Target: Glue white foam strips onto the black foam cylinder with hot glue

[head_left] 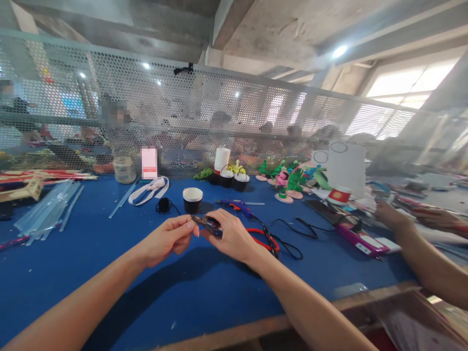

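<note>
Here, head view: the left hand point(168, 239) and right hand point(230, 236) meet above the blue worktop point(109, 273), both grips pinched narrow on small dark snips point(209, 223) held between them. The fingertips sit right at the blades, so a slip could nick them. Just beyond the right grip lie a black cord point(292, 234) and red-handled scissors point(261, 239), which a careless sweep could snag. A paper cup point(192, 199) stands farther out.

Blue table point(91, 263) carries clear glue sticks point(51, 209) at far left, a glass jar point(124, 169), black-and-white paper cup point(192, 199), blue glue gun point(237, 206); a co-worker's arm point(424, 253) at right
</note>
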### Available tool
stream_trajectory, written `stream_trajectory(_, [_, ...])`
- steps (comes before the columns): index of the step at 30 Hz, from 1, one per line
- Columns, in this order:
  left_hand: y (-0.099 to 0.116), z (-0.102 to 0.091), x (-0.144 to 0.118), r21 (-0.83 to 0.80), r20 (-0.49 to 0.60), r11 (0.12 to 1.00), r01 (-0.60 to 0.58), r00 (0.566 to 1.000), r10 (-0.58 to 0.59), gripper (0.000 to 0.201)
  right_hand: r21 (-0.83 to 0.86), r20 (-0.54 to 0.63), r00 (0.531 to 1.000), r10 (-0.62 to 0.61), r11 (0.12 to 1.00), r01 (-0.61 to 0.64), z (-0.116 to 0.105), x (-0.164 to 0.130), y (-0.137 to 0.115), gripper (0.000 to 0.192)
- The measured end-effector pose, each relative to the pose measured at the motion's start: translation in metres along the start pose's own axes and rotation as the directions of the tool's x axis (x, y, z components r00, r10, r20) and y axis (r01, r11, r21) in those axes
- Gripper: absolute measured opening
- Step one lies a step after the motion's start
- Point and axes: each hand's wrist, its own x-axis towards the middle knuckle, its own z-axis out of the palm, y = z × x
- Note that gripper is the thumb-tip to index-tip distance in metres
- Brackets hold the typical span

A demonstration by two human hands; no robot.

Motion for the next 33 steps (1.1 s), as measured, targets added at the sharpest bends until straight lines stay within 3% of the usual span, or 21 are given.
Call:
stream_trajectory(4, [0.0004, -0.0020, -0.0014, -0.064, 0.068, 0.997, 0.035, 0.997, -0.030, 0.026, 0.023, -0.029, 0.999, -0.040, 0.999, 0.041, -0.0020, 0.0000, 0.0002, 0.021])
stream_trajectory(11, [0.0005, -0.0026, -0.0019, -0.110, 0.097, 0.992, 0.063, 0.994, -0.053, 0.025, -0.009, -0.004, 0.998, -0.055, 0.998, 0.055, -0.0036, 0.0001, 0.0009, 0.022])
stream_trajectory(26, [-0.0017, -0.0036, -0.0018, -0.110, 0.105, 0.993, 0.046, 0.994, -0.034, 0.022, 0.018, 0.014, 0.999, -0.049, 0.999, 0.049, -0.0020, 0.0001, -0.0004, 0.019])
stream_trajectory(33, [-0.0019, -0.0044, -0.0021, -0.095, 0.100, 0.994, 0.052, 0.994, -0.042, 0.024, -0.044, 0.043, 0.999, -0.033, 0.998, 0.035, -0.0044, -0.0003, -0.0001, 0.019])
